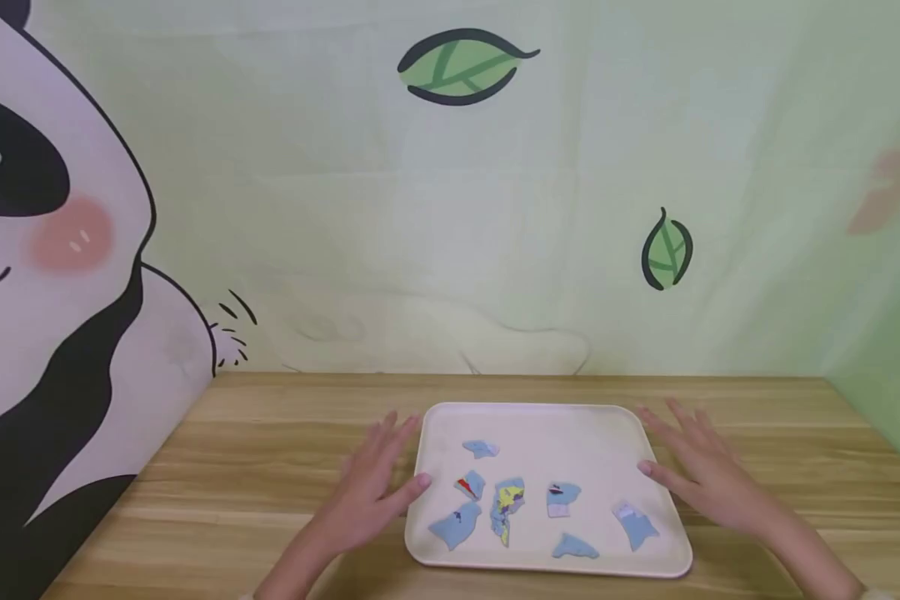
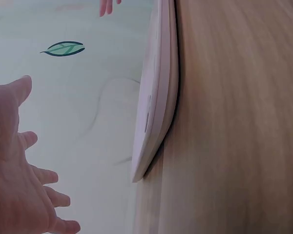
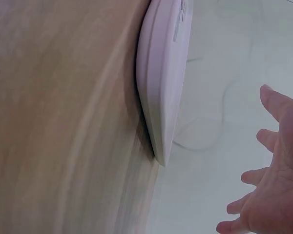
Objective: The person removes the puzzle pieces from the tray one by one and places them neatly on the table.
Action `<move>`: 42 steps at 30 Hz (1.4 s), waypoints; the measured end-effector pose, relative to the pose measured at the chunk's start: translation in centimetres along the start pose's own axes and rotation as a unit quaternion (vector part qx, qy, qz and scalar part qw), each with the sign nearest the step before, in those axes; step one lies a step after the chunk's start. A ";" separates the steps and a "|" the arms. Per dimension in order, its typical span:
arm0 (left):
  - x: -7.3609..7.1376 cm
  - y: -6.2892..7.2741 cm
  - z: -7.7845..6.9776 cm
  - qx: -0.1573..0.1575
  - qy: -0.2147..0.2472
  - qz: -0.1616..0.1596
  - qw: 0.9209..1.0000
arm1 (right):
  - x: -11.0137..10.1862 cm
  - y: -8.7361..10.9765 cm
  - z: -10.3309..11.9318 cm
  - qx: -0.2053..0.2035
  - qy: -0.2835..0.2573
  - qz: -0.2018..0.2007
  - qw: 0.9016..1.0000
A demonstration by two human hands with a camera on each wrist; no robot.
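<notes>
A white rectangular tray [image 1: 562, 446] lies on the wooden table, with several irregular, torn-looking light-blue pieces spread over it. One piece [image 1: 507, 504] carries yellow and purple printing, and a smaller one [image 1: 471, 484] has a red stripe. Beside the tray's left edge is my left hand [image 1: 367, 496], fingers spread, its thumb overlapping the rim in the head view. My right hand [image 1: 708, 479] mirrors it at the right edge, thumb tip over the rim. Both wrist views show the palms, left hand [image 2: 17, 180] and right hand [image 3: 278, 180], holding nothing.
Wood-grain table [image 1: 270, 467] extends on both sides of the tray. A pale green backdrop [image 1: 330, 208] with printed leaves and a large panda [image 1: 52, 333] rises behind and to the left. Another backdrop panel [image 1: 885, 333] borders the table on the right.
</notes>
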State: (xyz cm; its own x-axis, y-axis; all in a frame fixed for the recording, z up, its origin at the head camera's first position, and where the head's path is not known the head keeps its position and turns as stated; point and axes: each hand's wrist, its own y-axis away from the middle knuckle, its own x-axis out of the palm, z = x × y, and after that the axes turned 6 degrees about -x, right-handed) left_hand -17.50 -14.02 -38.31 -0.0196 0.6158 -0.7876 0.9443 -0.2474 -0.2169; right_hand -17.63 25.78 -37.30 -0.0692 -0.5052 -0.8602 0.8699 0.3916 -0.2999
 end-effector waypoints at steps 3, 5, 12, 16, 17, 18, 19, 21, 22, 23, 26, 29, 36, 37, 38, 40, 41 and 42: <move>0.1 0.1 0.2 -0.003 0.047 0.011 0.999 | 0.1 0.0 -0.2 0.004 -0.021 0.001 1.000; 0.2 0.2 0.2 -0.005 0.078 0.018 0.997 | 0.2 0.1 -0.5 0.001 -0.036 0.000 0.999; 0.4 0.2 0.3 -0.031 0.176 0.038 0.983 | 0.2 -0.1 -1.3 0.003 -0.109 -0.003 0.994; 0.5 0.3 0.3 -0.064 0.247 0.063 0.965 | 0.2 -0.2 -1.7 0.025 -0.147 0.007 0.989; 0.5 0.3 0.3 -0.069 0.263 0.071 0.960 | 0.1 -0.3 -1.7 0.031 -0.154 0.011 0.987; 0.6 0.3 0.3 -0.073 0.275 0.078 0.955 | 0.1 -0.3 -1.8 0.038 -0.162 0.016 0.986; 0.6 0.3 0.3 -0.078 0.287 0.085 0.951 | 0.1 -0.3 -1.9 0.045 -0.171 0.022 0.984; 0.7 0.3 0.4 -0.086 0.308 0.098 0.942 | 0.1 -0.3 -1.9 0.061 -0.191 0.036 0.979; 0.8 0.3 0.4 -0.090 0.315 0.103 0.939 | 0.1 -0.3 -2.0 0.069 -0.199 0.043 0.977; 0.9 0.3 0.5 -0.095 0.321 0.109 0.936 | 0.1 -0.3 -2.1 0.078 -0.209 0.049 0.974; 1.0 0.2 0.5 -0.113 0.345 0.125 0.923 | 0.1 -0.4 -2.4 0.104 -0.235 0.063 0.964; 1.2 0.1 0.6 -0.135 0.367 0.139 0.910 | 0.1 -0.4 -2.9 0.111 -0.256 0.069 0.958; 1.9 -0.2 0.7 -0.160 0.356 0.151 0.908 | 0.4 -0.4 -3.9 0.123 -0.308 0.096 0.938; 1.9 -0.2 0.7 -0.157 0.347 0.154 0.912 | 0.5 -0.5 -4.1 0.127 -0.313 0.101 0.936; 2.0 -0.3 0.7 -0.152 0.338 0.158 0.915 | 0.5 -0.5 -4.2 0.128 -0.316 0.104 0.934; 2.1 -0.4 0.6 -0.137 0.317 0.168 0.923 | 0.7 -0.5 -4.4 0.127 -0.323 0.107 0.932; 2.1 -0.4 0.5 -0.131 0.306 0.174 0.927 | 0.8 -0.5 -4.5 0.127 -0.326 0.108 0.931; 2.2 -0.4 0.4 -0.124 0.296 0.179 0.930 | 0.9 -0.4 -4.6 0.123 -0.328 0.110 0.930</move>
State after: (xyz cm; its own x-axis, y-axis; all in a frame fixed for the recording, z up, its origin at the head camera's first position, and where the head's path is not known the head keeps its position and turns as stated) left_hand -18.08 -12.87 -40.17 0.4252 0.8492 -0.3131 0.9039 -0.3807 0.1950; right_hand -20.32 28.72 -39.81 0.3659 -0.8258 -0.4291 0.9191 0.3932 0.0270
